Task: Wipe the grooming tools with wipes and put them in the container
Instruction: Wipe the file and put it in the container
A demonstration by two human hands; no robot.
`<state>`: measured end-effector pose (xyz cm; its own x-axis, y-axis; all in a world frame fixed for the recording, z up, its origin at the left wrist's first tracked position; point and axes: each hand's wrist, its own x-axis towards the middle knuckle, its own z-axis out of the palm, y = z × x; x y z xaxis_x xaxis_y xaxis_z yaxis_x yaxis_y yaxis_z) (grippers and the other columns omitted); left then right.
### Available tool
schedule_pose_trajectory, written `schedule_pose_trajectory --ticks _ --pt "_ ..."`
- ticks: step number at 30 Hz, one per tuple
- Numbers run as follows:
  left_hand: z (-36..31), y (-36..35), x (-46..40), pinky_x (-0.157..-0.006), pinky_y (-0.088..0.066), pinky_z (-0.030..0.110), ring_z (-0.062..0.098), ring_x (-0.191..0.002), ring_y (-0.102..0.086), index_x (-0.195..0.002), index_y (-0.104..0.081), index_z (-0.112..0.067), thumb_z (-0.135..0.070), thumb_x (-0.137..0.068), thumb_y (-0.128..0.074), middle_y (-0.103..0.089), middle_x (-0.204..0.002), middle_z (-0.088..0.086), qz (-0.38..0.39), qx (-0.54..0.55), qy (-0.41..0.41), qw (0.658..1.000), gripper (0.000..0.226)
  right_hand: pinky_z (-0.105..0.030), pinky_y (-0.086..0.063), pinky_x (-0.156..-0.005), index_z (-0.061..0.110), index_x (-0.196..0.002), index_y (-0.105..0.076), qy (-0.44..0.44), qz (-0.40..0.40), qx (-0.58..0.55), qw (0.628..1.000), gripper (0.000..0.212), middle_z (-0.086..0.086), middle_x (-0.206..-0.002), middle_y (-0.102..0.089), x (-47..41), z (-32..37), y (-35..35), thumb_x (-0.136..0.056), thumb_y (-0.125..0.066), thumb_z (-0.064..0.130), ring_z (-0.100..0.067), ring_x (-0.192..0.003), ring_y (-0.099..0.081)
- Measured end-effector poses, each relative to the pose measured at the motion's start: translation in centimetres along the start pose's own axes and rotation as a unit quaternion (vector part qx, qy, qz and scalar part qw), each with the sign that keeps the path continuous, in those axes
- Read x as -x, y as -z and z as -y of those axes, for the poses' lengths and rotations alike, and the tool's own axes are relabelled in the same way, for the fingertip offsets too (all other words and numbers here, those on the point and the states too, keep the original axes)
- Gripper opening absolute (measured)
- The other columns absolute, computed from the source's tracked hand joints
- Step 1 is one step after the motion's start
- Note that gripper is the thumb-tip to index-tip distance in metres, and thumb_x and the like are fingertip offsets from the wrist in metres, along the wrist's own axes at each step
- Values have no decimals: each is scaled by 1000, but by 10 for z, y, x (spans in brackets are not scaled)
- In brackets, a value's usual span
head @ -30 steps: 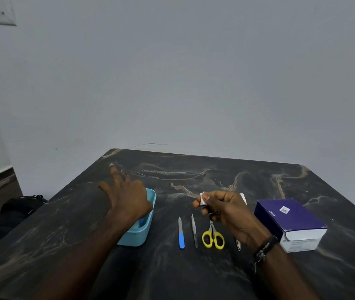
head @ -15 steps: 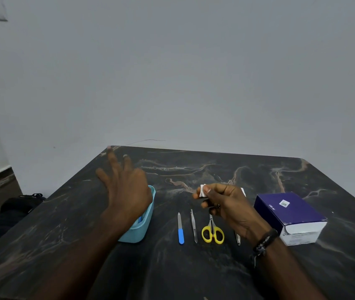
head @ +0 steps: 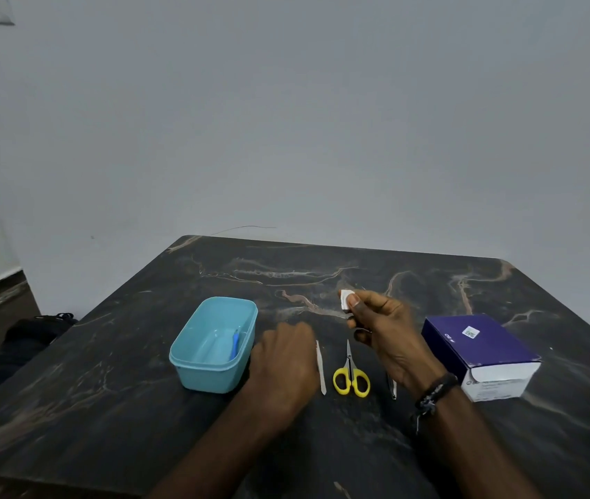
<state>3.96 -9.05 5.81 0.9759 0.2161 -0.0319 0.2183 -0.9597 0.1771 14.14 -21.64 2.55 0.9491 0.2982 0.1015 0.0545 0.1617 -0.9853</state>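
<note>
Pinching a white wipe [head: 344,300], the right hand [head: 389,334] hovers above the table [head: 106,408]; the left hand [head: 284,358], fingers curled down, covers the blue file beside the container [head: 210,369].

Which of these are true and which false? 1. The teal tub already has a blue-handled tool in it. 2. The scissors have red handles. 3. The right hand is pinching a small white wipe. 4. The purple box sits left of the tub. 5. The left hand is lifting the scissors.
1. True: the teal tub holds a blue-handled tool.
2. False: the scissors have yellow handles.
3. True: the right hand pinches a white wipe at its fingertips.
4. False: the purple box sits at the right side of the table, beyond the right hand.
5. False: the left hand is down beside the tub; the scissors lie on the table, untouched.
</note>
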Motion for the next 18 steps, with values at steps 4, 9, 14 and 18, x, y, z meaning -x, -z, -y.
schedule_pose_trajectory --ticks 4,9,14,18 --pt "2 -8 -7 -91 -47 35 29 -115 -55 -119 -53 -11 -17 -93 -57 -57 -126 12 16 2 7 1000 27 -22 -42 -56 11 -97 -70 -3 -7 -1 1000 11 2 -71 -66 0 -1 -1 -89 -63 14 -7 -58 -56" --pt "2 -13 -13 -92 -47 35 29 -116 -55 -122 -52 -10 -19 -94 -56 -56 -127 13 32 -11 4 999 30 -23 -44 -57 10 -97 -69 -4 -6 -1 1000 12 1 -74 -67 0 0 0 -89 -63 14 -8 -60 -57" --pt "4 -14 -20 -90 -54 36 26 -102 -65 -117 -57 -6 -14 -92 -59 -63 -116 13 88 42 21 995 27 -22 -44 -56 10 -96 -70 -4 -8 -5 1000 11 -2 -79 -68 1 1 0 -89 -62 15 -9 -62 -58" --pt "5 -15 -20 -87 -56 39 28 -98 -67 -110 -57 -4 -13 -90 -60 -65 -109 15 81 74 29 994 22 -23 -44 -56 12 -95 -71 -4 -13 -2 1000 11 -1 -81 -68 2 1 0 -89 -62 15 -10 -65 -58"
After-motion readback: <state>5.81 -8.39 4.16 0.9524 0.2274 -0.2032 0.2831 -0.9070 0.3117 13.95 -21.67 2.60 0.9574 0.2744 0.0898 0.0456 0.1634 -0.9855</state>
